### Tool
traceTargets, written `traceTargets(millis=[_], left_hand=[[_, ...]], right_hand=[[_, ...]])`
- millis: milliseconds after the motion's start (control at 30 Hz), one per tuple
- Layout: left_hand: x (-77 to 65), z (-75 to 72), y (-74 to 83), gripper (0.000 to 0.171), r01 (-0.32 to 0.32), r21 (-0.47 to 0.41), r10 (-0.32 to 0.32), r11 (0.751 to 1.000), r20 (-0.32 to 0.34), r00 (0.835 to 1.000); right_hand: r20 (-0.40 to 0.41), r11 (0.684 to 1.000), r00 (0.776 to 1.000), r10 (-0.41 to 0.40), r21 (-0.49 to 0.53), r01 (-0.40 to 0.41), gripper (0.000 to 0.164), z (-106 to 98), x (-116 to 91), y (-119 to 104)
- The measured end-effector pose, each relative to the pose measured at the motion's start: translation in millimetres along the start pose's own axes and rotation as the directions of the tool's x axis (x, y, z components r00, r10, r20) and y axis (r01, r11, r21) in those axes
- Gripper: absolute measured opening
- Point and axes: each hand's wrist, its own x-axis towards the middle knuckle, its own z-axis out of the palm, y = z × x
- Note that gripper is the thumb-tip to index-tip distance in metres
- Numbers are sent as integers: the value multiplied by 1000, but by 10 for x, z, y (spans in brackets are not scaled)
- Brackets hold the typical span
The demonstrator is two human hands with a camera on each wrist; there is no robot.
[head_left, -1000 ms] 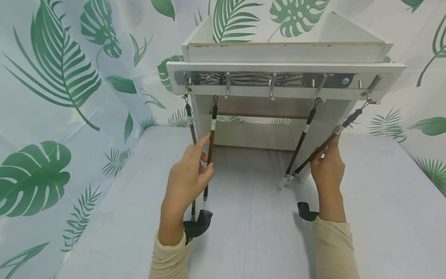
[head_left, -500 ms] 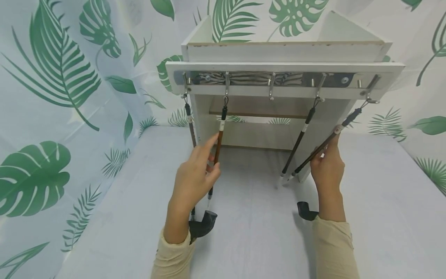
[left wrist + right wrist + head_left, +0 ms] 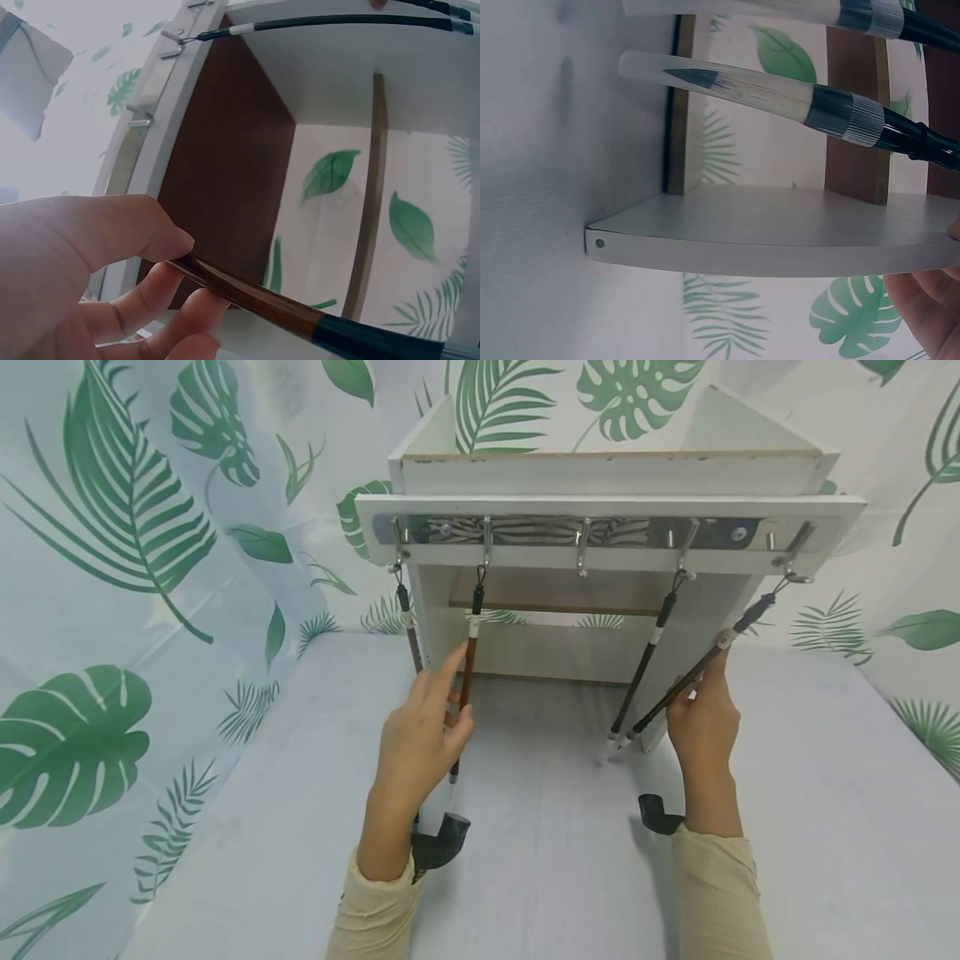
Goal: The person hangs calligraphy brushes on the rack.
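Observation:
In the head view my left hand (image 3: pixel 420 735) pinches a brown-handled calligraphy brush (image 3: pixel 469 664), tip down. Its cord loop is right at the end of the second hook (image 3: pixel 487 543). The left wrist view shows thumb and fingertips (image 3: pixel 176 244) on the brown handle. My right hand (image 3: pixel 705 718) holds a dark calligraphy brush (image 3: pixel 693 672), slanted, its loop on the rightmost hook. Beside it a similar brush (image 3: pixel 647 664) hangs from the fourth hook. Another brush (image 3: pixel 410 631) hangs at far left, partly behind my left hand. In the right wrist view a clear cap (image 3: pixel 735 90) covers a brush tip.
A white wooden shelf unit (image 3: pixel 615 472) stands ahead, with a metal hook rail (image 3: pixel 555 531) on its front board. The middle hook (image 3: pixel 582 547) carries no brush. The unit's right side panel (image 3: pixel 697 602) is close by my right hand. A pale cloth (image 3: pixel 540 860) lies below.
My left hand has moved right with the brown brush, then slightly back left, bringing its loop from left of the second hook to that hook's end. The right hand stays in place.

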Motion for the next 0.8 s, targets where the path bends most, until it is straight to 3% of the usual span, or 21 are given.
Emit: traceTargets(millis=[800], left_hand=[[23,86,9,63,14,6,-14,1000,-29,999]], right_hand=[[16,1000,1000,27,7,-27,63,-15,10,-18]])
